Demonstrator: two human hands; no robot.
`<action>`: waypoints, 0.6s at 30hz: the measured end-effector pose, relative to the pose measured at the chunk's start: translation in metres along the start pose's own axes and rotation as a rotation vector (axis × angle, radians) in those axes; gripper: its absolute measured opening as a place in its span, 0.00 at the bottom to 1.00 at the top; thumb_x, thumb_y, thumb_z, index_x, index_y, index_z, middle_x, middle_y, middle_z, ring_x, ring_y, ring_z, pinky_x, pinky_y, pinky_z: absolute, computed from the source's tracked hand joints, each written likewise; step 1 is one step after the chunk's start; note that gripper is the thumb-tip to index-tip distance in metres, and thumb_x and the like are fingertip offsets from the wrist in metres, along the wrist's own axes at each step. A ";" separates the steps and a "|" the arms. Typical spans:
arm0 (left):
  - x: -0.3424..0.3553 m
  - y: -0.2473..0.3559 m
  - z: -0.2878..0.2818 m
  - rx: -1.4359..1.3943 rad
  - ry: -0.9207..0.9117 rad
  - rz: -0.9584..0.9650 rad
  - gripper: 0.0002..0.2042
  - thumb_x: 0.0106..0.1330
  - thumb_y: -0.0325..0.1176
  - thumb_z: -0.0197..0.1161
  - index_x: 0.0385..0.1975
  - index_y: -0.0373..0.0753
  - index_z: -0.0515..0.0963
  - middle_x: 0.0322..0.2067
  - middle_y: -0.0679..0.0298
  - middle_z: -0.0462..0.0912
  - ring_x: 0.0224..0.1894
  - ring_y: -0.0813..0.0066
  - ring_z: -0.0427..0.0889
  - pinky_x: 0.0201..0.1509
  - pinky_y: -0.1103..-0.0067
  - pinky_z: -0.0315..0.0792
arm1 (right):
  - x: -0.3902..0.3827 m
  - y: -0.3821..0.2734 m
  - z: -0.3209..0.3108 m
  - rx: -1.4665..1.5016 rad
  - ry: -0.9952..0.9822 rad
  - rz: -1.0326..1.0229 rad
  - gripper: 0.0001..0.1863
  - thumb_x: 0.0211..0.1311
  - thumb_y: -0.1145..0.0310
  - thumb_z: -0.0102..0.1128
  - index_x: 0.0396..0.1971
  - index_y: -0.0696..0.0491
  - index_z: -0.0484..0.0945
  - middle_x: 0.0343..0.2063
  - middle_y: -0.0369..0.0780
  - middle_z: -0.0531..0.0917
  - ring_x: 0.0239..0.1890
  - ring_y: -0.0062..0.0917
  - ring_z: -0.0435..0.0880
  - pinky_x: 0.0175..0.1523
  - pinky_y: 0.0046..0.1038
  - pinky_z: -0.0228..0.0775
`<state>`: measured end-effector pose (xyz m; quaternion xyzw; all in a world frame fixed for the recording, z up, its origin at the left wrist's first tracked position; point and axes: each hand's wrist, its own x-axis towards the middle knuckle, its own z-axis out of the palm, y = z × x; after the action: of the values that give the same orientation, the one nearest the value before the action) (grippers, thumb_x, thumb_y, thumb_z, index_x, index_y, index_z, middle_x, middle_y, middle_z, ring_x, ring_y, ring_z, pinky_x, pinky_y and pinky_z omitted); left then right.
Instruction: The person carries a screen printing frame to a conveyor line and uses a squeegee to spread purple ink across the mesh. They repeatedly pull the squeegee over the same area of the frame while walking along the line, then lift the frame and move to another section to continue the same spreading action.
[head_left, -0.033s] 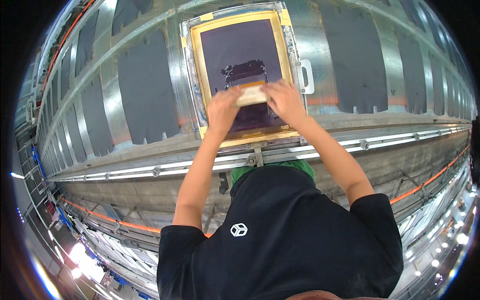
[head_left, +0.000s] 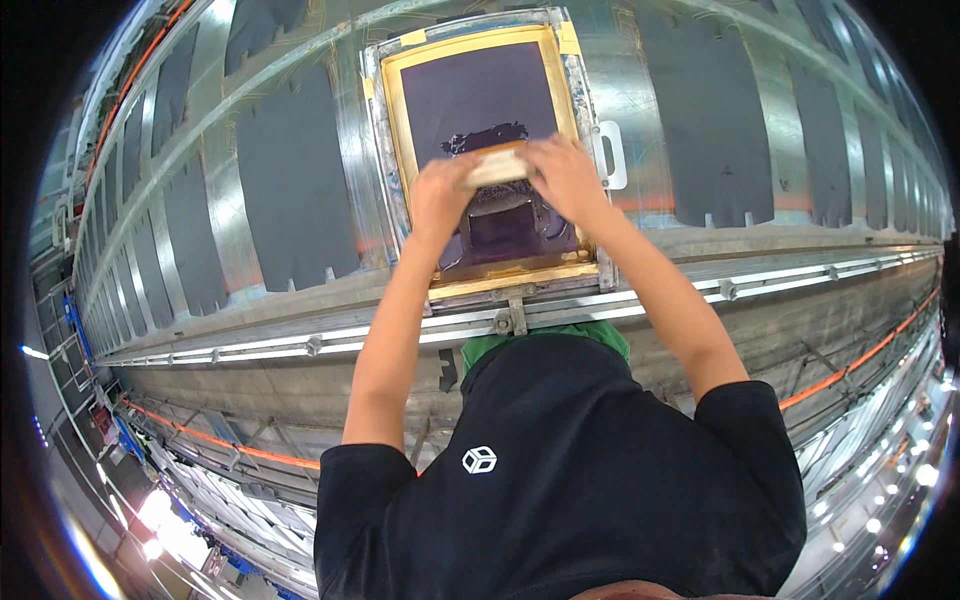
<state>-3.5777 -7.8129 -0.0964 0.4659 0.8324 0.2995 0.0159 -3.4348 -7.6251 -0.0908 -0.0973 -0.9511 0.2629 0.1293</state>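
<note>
A squeegee (head_left: 498, 168) with a pale wooden handle and an orange blade edge spans the gap between my two hands. My left hand (head_left: 442, 200) grips its left end, and my right hand (head_left: 566, 178) is closed round the right end. Both hands are over a screen-printing frame (head_left: 394, 112) with yellow tape along its inner border and dark purple mesh. Dark wet ink (head_left: 490, 135) lies in a ragged band just beyond the squeegee. Nearer to me, a dark rectangular patch and ink streaks show on the mesh. The squeegee is slightly blurred, so I cannot tell whether its blade touches the mesh.
The frame rests on a long metal table, with dark grey fabric pieces (head_left: 296, 180) to its left and more fabric pieces (head_left: 705, 120) to its right. A white handle (head_left: 610, 155) stands at the frame's right side. A metal rail (head_left: 400, 335) runs along the table's near edge.
Both hands and the squeegee have moved away from me, up the mesh toward the ink band. More of the dark rectangular patch behind them is uncovered.
</note>
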 end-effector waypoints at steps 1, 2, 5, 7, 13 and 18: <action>0.014 -0.004 -0.002 -0.050 -0.014 -0.004 0.17 0.49 0.24 0.72 0.42 0.43 0.88 0.41 0.63 0.90 0.43 0.59 0.85 0.50 0.68 0.79 | 0.011 0.004 -0.001 0.006 0.012 -0.014 0.20 0.52 0.73 0.67 0.48 0.53 0.83 0.47 0.40 0.85 0.50 0.38 0.79 0.55 0.40 0.71; 0.012 -0.010 0.002 -0.028 -0.056 -0.044 0.18 0.49 0.24 0.72 0.43 0.43 0.88 0.42 0.63 0.89 0.43 0.59 0.85 0.51 0.68 0.79 | 0.008 0.002 0.003 0.023 -0.012 -0.003 0.20 0.52 0.73 0.67 0.48 0.53 0.83 0.47 0.41 0.85 0.49 0.39 0.79 0.55 0.40 0.71; 0.002 -0.008 0.007 0.003 -0.179 -0.063 0.19 0.49 0.24 0.71 0.44 0.44 0.88 0.45 0.63 0.89 0.44 0.60 0.85 0.52 0.69 0.79 | -0.007 0.008 0.020 0.068 -0.040 0.027 0.20 0.52 0.73 0.67 0.48 0.54 0.82 0.47 0.43 0.85 0.49 0.41 0.80 0.55 0.41 0.70; -0.027 0.005 0.009 0.000 -0.236 -0.040 0.19 0.49 0.24 0.72 0.44 0.44 0.88 0.46 0.64 0.89 0.45 0.61 0.85 0.53 0.70 0.79 | -0.046 -0.001 0.018 0.113 -0.045 0.038 0.20 0.52 0.73 0.67 0.48 0.55 0.82 0.46 0.44 0.85 0.48 0.42 0.80 0.54 0.41 0.71; -0.096 0.026 0.009 -0.019 -0.155 -0.021 0.21 0.49 0.24 0.71 0.47 0.43 0.87 0.49 0.64 0.88 0.51 0.63 0.84 0.56 0.69 0.78 | -0.087 0.002 0.006 0.377 -0.063 -0.055 0.21 0.58 0.68 0.71 0.53 0.52 0.83 0.46 0.41 0.85 0.48 0.37 0.81 0.55 0.38 0.73; -0.095 0.029 0.009 0.040 -0.146 0.017 0.25 0.48 0.23 0.69 0.50 0.44 0.85 0.54 0.67 0.86 0.58 0.62 0.80 0.58 0.67 0.75 | -0.041 0.118 -0.004 0.207 0.489 0.488 0.20 0.66 0.59 0.68 0.54 0.51 0.83 0.31 0.39 0.83 0.33 0.23 0.79 0.43 0.28 0.73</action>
<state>-3.4989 -7.8724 -0.1127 0.4940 0.8308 0.2481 0.0648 -3.3805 -7.5344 -0.1571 -0.3681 -0.8092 0.3497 0.2957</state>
